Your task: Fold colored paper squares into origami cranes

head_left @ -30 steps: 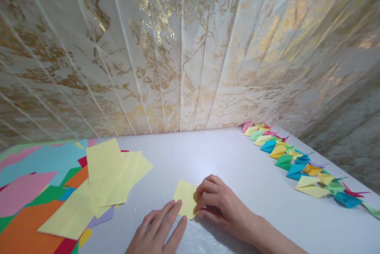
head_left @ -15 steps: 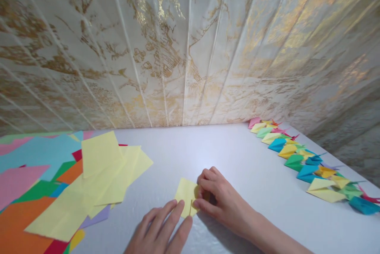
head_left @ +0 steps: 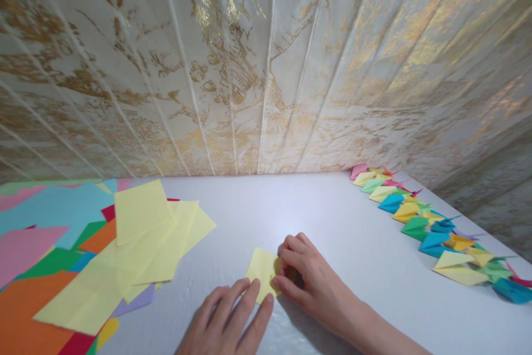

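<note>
A small folded piece of pale yellow paper lies flat on the white table in front of me. My left hand rests with fingers spread, the tips pressing on the paper's lower left part. At the paper's right edge, my right hand is closed, thumb and curled fingers pinching that side. The right hand covers the paper's right corner, so the fold there is partly hidden.
Several yellow paper sheets overlap a heap of coloured paper on the left. Folded paper cranes stand in rows along the right. A gold-patterned curtain hangs behind the white table.
My left fingers have shifted slightly right over the paper. The dark slit seen near its lower right edge now barely shows. My right hand keeps its pinch.
</note>
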Motion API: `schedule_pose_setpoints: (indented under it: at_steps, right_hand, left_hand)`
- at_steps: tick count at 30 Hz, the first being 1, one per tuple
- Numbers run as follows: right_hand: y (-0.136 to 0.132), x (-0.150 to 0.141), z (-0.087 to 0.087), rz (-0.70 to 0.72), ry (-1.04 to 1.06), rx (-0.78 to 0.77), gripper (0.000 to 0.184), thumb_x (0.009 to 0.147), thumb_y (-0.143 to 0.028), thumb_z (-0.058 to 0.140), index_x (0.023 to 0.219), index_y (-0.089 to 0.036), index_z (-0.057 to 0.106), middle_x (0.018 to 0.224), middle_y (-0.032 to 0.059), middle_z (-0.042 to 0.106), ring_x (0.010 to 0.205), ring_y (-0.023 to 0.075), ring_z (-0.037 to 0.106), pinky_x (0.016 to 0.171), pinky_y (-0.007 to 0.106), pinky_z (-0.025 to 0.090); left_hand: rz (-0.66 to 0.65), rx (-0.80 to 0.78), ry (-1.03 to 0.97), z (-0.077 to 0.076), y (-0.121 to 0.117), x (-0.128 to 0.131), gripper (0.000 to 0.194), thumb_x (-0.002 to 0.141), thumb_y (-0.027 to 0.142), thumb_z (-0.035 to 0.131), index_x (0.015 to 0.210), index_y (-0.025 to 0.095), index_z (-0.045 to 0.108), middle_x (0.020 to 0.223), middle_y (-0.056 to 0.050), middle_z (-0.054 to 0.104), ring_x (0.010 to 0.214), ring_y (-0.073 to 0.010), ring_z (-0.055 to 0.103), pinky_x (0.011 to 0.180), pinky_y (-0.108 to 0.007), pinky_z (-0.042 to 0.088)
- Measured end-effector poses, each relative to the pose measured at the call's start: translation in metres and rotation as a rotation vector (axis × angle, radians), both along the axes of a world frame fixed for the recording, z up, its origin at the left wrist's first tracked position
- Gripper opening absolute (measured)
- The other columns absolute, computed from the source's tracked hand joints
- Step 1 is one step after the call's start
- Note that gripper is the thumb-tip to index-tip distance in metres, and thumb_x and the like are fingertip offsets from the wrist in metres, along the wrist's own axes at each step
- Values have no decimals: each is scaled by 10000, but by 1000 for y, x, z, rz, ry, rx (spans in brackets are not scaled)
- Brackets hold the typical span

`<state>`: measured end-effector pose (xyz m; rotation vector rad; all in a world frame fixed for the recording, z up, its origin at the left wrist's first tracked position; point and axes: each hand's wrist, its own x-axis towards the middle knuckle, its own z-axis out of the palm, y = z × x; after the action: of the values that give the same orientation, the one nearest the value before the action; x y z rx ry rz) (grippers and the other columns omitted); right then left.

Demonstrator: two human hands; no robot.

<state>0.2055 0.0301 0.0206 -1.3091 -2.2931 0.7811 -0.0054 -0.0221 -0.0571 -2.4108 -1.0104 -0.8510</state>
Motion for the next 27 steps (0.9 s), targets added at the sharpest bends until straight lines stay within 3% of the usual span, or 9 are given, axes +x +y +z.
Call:
schedule_pose_setpoints:
  at_steps: [4, 12, 16, 23, 27]
  right_hand:
    - [-2, -1, -2, -9, 0, 2, 244, 816, -22, 677, 715, -186, 527, 816, 6, 560, 838, 192, 482, 777, 334, 405]
    - [-7, -1, -7, -28, 45, 61, 222, 805, -12, 638, 814, -188, 502, 851, 14, 549, 832, 200, 459, 772, 356, 380]
    - [-12, -2, -6, -59, 51, 52, 241, 742, -22, 641, 833, -196, 502, 894, 25, 557, 869, 219, 454, 786, 372, 389]
    - [-17, 0, -3, -59, 79, 31, 298, 734, 2, 575, 920, -213, 486, 966, 38, 572, 903, 231, 466, 793, 376, 423]
    - [-14, 12, -3, -66, 135, -14, 376, 703, 46, 491, 964, -225, 484, 982, 39, 572, 931, 225, 502, 820, 360, 458]
  left_hand:
    - [-9, -18, 6, -4, 1, 1, 308, 1001, 224, 397, 1161, 282, 654, 1149, -24, 694, 1096, -214, 566, 1041, -379, 324]
    - [-61, -68, 75, 4, 6, 1, 332, 1021, 350, 395, 1194, 241, 657, 1314, -23, 663, 1212, -212, 524, 1095, -372, 304]
    - [-79, -70, 55, 5, 7, 0, 344, 1017, 243, 369, 1184, 225, 669, 1252, -2, 707, 1174, -197, 544, 1122, -382, 272]
    - [-86, -59, 67, 7, 7, 1, 327, 1009, 266, 396, 1166, 239, 681, 1284, 5, 693, 1189, -209, 533, 1080, -366, 302]
    - [-124, -34, 152, 19, 10, -7, 380, 1025, 378, 373, 1195, 232, 680, 1330, -5, 672, 1242, -228, 510, 1025, -354, 357]
